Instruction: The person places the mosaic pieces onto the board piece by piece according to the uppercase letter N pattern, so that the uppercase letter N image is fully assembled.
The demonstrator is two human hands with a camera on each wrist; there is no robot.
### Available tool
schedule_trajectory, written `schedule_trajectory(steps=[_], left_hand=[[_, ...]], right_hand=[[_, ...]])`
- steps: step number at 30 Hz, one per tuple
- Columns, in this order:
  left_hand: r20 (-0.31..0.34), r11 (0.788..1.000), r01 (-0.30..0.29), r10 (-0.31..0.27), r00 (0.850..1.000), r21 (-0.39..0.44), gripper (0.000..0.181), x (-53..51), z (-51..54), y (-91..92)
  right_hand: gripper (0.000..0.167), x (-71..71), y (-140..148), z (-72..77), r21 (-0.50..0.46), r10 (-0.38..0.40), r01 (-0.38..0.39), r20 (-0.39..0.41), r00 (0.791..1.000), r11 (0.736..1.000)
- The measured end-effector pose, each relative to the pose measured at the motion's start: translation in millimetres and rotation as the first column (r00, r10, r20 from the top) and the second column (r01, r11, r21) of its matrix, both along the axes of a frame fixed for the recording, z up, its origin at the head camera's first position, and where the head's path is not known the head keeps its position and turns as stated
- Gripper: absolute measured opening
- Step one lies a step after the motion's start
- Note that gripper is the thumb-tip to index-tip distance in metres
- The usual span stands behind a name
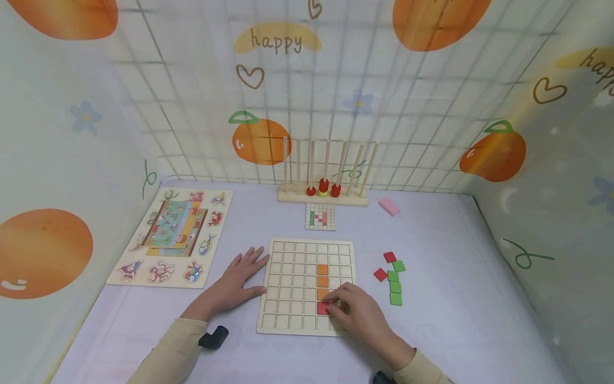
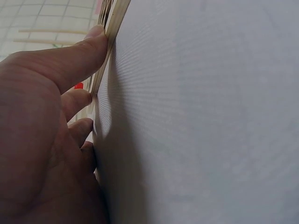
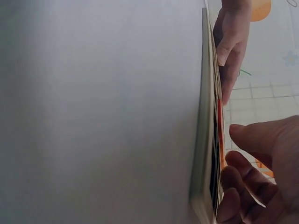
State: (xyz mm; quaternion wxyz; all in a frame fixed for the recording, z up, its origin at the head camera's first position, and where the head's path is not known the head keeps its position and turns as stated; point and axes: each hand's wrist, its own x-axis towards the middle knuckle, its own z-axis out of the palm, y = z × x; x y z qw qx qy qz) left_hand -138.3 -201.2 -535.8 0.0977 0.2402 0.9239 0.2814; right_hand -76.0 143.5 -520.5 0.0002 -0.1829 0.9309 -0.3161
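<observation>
A wooden grid board [image 1: 286,281] lies flat on the table. Three orange square tiles [image 1: 323,270] fill one column, with a red square tile [image 1: 323,308] just below them. My right hand [image 1: 363,313] is over the board's lower right, fingers bent and their tips at the red tile; in the right wrist view a gap shows between thumb and index finger, with nothing held. My left hand [image 1: 238,280] rests flat beside the board, fingers spread. Its thumb [image 2: 91,46] touches the board's edge in the left wrist view.
Several loose green tiles [image 1: 393,276] and two red tiles [image 1: 390,257] lie right of the board. Behind it are a small pattern card [image 1: 331,226], a peg rack [image 1: 297,198] with rings and a pink block [image 1: 389,206]. A sea-animal puzzle board [image 1: 115,280] lies left.
</observation>
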Motion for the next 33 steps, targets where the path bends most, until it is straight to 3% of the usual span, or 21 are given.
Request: schedule_trajectory(steps=[10,21,26,33], left_hand=[[-0.005,1.000,0.003,-0.003,1.000,0.002,0.082,0.3,0.2,-1.2],[-0.004,1.000,0.005,-0.005,1.000,0.006,0.081,0.5,1.8,-1.2],[-0.004,1.000,0.004,-0.004,1.000,0.011,0.081,0.3,1.6,-1.5],[-0.005,1.000,0.006,-0.006,1.000,0.024,0.081,0.9,1.1,-1.6]], right_hand=[[0.016,-4.4,15,4.2,0.022,-0.095,0.094,0.046,0.994,0.995],[0.018,-23.9,47,11.5,0.056,-0.228,0.224,0.079,0.970,0.973],[0.023,-32.8,62,11.9,0.089,-0.281,0.275,0.064,0.957,0.957],[0.031,-38.6,77,12.9,0.128,-0.295,0.291,0.020,0.955,0.948]])
